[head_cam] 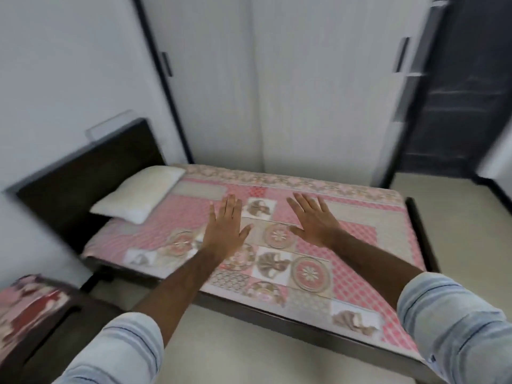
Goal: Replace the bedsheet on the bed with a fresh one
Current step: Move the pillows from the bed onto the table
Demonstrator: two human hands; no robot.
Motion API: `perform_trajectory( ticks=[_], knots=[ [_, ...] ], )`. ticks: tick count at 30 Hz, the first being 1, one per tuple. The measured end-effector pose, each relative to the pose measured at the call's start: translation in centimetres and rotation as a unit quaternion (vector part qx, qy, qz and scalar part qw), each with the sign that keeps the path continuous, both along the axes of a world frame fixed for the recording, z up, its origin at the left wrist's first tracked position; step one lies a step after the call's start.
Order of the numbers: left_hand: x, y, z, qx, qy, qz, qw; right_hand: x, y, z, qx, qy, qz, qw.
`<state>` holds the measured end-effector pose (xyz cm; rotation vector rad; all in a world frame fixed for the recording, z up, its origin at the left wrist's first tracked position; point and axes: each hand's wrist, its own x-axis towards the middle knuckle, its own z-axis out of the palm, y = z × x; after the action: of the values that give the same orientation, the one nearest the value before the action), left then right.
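Note:
A pink and beige patterned bedsheet (360, 245) lies spread flat over a single bed with a dark wooden frame (277, 320). A cream pillow (138, 194) sits at the head end, by the dark headboard (83, 173). My left hand (225, 227) and my right hand (314, 220) are stretched out in front of me above the middle of the sheet, palms down, fingers straight and spread. Neither hand holds anything. Whether they touch the sheet I cannot tell.
A white wardrobe (304, 92) with dark handles stands behind the bed. A dark doorway (457, 106) is at the right. At the lower left a dark piece of furniture (50, 328) carries a red and pink patterned cloth (25, 303). Pale floor (249, 353) runs between me and the bed.

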<state>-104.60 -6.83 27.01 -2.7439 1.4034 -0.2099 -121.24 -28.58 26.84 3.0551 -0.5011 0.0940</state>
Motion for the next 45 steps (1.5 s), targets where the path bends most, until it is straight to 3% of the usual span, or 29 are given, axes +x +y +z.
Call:
perform_trajectory(
  ticks=[5,13,20,27,32,36,41,45],
  knots=[
    [11.3,10.1,-1.2,0.0,0.016,0.102,0.995,17.6,7.4,-0.9,0.011,0.003,0.11,0.994],
    [29.9,19.7,-3.9,0.005,0.003,0.221,0.975,43.0,15.0,-5.1,0.041,0.023,0.218,0.975],
    [48.4,22.7,-3.9,0.008,0.016,0.281,0.96,62.7,16.7,-7.2,0.091,0.054,0.242,0.965],
    [64.6,21.5,-7.1,0.038,0.049,0.278,0.958,77.3,15.5,-9.1,0.125,0.069,0.224,0.964],
    [79.2,18.9,-12.6,0.053,0.074,0.236,0.968,87.5,13.8,-15.0,0.174,0.102,0.153,0.967],
    [91.9,16.5,-18.1,0.074,0.143,0.205,0.965,95.9,13.1,-20.1,0.261,0.142,0.044,0.954],
    [105.1,14.7,-27.5,0.136,0.233,0.177,0.946,105.7,13.4,-27.4,0.418,0.194,-0.105,0.881],
    [110.0,14.4,-35.3,0.159,0.345,0.181,0.907,111.8,14.7,-33.0,0.548,0.165,-0.225,0.788]
  ],
)
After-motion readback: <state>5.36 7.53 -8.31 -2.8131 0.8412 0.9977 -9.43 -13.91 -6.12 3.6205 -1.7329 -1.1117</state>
